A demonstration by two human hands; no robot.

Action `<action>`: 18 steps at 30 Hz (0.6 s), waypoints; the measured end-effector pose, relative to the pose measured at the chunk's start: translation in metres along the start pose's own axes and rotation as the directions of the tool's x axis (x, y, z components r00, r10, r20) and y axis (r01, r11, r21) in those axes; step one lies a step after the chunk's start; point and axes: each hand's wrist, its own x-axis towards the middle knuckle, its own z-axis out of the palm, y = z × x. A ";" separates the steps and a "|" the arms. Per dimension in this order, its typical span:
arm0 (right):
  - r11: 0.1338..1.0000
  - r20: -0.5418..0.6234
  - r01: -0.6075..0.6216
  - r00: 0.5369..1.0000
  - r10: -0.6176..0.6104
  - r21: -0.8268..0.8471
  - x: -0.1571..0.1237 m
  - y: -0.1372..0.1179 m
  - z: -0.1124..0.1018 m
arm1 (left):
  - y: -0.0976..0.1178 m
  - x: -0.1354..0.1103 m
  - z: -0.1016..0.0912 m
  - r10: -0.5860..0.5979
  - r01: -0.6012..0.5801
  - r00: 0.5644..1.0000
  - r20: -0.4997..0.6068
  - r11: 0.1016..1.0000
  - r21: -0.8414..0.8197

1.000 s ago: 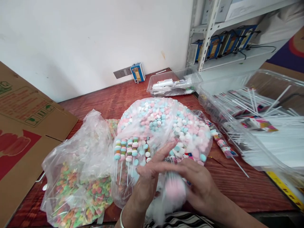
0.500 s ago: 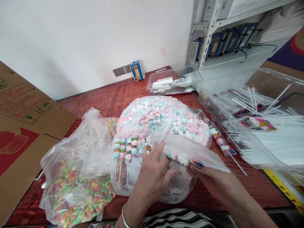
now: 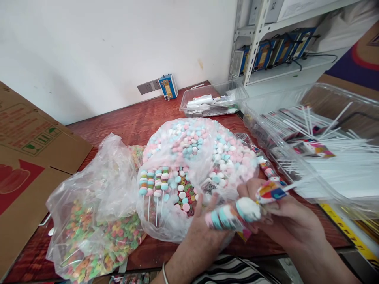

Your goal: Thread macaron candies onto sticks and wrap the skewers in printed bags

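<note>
My right hand (image 3: 291,221) is closed round a candy skewer in a printed wrapper (image 3: 237,213), holding it near the table's front edge. Its white stick points right. My left hand (image 3: 204,232) lies under the skewer's candy end with fingers spread, resting on the big clear bag of pink, blue and white candies (image 3: 201,150). Several finished candy skewers (image 3: 152,185) lie on that bag at its left side.
A clear bag of orange and green ring candies (image 3: 94,232) lies at the left. A cardboard box (image 3: 26,157) stands further left. At the right is a clear tray of white sticks (image 3: 325,157); a small clear tray (image 3: 213,104) sits at the back. Another wrapped skewer (image 3: 266,167) lies by the big bag.
My right hand has lifted the wrapped candy skewer up off the bag and turned it; the left hand has slid right, under the skewer.
</note>
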 end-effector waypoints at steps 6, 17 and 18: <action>0.996 -0.168 0.083 0.982 -0.085 -0.024 0.028 0.016 -0.005 | 0.001 -0.020 -0.024 0.044 0.114 0.944 0.326 0.886 -0.449; 0.102 0.631 0.718 0.662 -0.404 -0.688 0.026 0.046 0.034 | 0.005 -0.037 -0.085 -0.795 0.178 0.578 0.184 -0.097 -0.979; -0.052 0.718 0.752 0.602 -0.350 -0.657 0.025 0.049 0.038 | 0.004 -0.029 -0.083 -0.811 0.111 0.562 0.163 -0.121 -0.986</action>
